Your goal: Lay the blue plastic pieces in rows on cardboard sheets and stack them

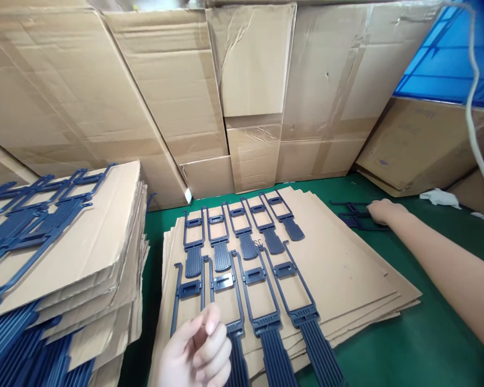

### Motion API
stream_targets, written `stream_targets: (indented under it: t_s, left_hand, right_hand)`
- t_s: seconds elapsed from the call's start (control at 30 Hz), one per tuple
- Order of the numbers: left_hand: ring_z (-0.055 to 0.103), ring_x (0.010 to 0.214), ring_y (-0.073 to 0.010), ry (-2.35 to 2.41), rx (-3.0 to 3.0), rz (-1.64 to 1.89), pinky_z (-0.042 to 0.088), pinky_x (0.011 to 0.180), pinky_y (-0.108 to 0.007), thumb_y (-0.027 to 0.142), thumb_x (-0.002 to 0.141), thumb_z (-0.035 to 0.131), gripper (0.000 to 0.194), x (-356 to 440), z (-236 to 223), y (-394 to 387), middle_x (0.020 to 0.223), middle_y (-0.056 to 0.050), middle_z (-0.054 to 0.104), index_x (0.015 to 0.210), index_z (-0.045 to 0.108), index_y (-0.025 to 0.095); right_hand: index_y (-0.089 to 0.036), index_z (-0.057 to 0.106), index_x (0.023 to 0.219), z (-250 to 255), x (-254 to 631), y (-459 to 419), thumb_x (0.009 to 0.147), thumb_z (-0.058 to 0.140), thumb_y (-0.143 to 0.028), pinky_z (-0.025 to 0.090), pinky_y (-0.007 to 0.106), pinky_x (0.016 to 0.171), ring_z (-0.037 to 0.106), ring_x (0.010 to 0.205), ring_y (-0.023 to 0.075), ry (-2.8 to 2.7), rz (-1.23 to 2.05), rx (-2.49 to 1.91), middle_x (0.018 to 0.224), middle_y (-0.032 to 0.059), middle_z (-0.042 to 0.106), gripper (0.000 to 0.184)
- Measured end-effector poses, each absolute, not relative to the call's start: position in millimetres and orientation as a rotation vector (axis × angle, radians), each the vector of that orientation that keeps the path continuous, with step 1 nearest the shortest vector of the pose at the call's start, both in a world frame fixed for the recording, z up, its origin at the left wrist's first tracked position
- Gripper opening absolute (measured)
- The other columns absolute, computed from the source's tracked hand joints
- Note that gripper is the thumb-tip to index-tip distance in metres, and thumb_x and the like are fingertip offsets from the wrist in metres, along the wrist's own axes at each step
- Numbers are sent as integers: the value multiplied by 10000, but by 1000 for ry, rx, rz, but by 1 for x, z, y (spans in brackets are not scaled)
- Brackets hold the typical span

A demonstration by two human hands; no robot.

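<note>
Several dark blue plastic parts lie in two rows on a stack of flat cardboard sheets on the green floor. My left hand hovers at the near edge of the sheets over the front row, its fingers curled loosely with nothing visible in them. My right hand reaches far out to the right and rests on a small pile of blue parts on the green floor; its fingers are bent over them.
A tall stack of cardboard sheets interleaved with blue parts stands at the left. Large cardboard boxes wall off the back. A blue crate and a white cable are at the right.
</note>
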State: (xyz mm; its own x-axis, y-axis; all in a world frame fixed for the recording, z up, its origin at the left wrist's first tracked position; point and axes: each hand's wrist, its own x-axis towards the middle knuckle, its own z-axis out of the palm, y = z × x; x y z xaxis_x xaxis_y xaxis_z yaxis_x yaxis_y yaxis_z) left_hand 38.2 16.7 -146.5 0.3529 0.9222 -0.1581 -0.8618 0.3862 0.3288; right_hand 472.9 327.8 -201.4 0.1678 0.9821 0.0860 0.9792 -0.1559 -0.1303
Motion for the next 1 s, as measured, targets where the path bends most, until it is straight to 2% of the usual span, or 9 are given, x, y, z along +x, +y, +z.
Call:
stream_targets:
  t_s: [0.17, 0.33, 0.5, 0.6, 0.7, 0.8, 0.9, 1.0]
  left_hand:
    - [151, 384, -38, 400, 213, 1210, 247, 363, -150, 237, 801, 496, 173, 41, -146, 20, 458, 80, 181, 664, 545, 142]
    - [151, 388, -44, 503, 262, 1240, 264, 369, -156, 224, 795, 482, 154, 42, -144, 21, 465, 78, 193, 669, 526, 147]
    - [184, 389, -46, 500, 357, 1266, 281, 377, -157, 218, 805, 456, 141, 44, -139, 16, 478, 71, 228, 698, 515, 149]
    - [266, 414, -50, 412, 435, 1277, 314, 393, -164, 238, 765, 528, 87, 45, -138, 12, 519, 59, 296, 745, 522, 153]
    - [404, 526, -79, 354, 508, 1232, 395, 472, -197, 268, 707, 610, 163, 45, -139, 10, 628, 22, 411, 798, 540, 153]
    - [508, 768, -144, 396, 562, 1229, 459, 628, -261, 254, 688, 636, 323, 45, -139, 9, 899, -40, 523, 992, 553, 186]
    - [478, 1047, -205, 503, 594, 1281, 461, 765, -307, 261, 737, 614, 489, 48, -140, 9, 1201, -57, 480, 1201, 460, 285]
    - [504, 1053, -208, 515, 615, 1307, 463, 780, -302, 320, 731, 634, 487, 51, -143, 10, 1206, -45, 513, 1193, 479, 319]
  right_hand:
    - [-116, 574, 668, -197, 464, 300, 665, 581, -86, 348, 348, 713, 502, 931, 252, -2193, 86, -2380, 946, 162, 541, 30]
    - [-128, 576, 795, -184, 452, 270, 740, 521, -127, 332, 338, 696, 512, 953, 257, -2247, -59, -2424, 987, 166, 544, 77]
    - [-106, 545, 850, -142, 439, 239, 812, 421, -182, 308, 355, 723, 510, 959, 273, -2197, -318, -2390, 1012, 196, 540, 150]
    - [-105, 515, 886, -104, 412, 215, 837, 374, -249, 315, 331, 702, 526, 913, 264, -2126, -474, -2300, 972, 183, 554, 208]
    - [-146, 509, 830, -68, 362, 179, 833, 354, -311, 334, 289, 610, 552, 772, 235, -1980, -482, -2119, 878, 119, 579, 227]
    - [-177, 525, 764, -49, 300, 137, 784, 428, -329, 353, 259, 582, 540, 707, 201, -1953, -144, -1888, 770, 69, 584, 182]
    - [-179, 527, 673, -52, 244, 100, 761, 445, -307, 365, 224, 521, 523, 610, 145, -2001, 558, -1532, 685, 26, 586, 175]
    - [-175, 537, 680, -71, 206, 76, 762, 444, -300, 361, 201, 449, 511, 548, 111, -1997, 1194, -1164, 693, 9, 607, 176]
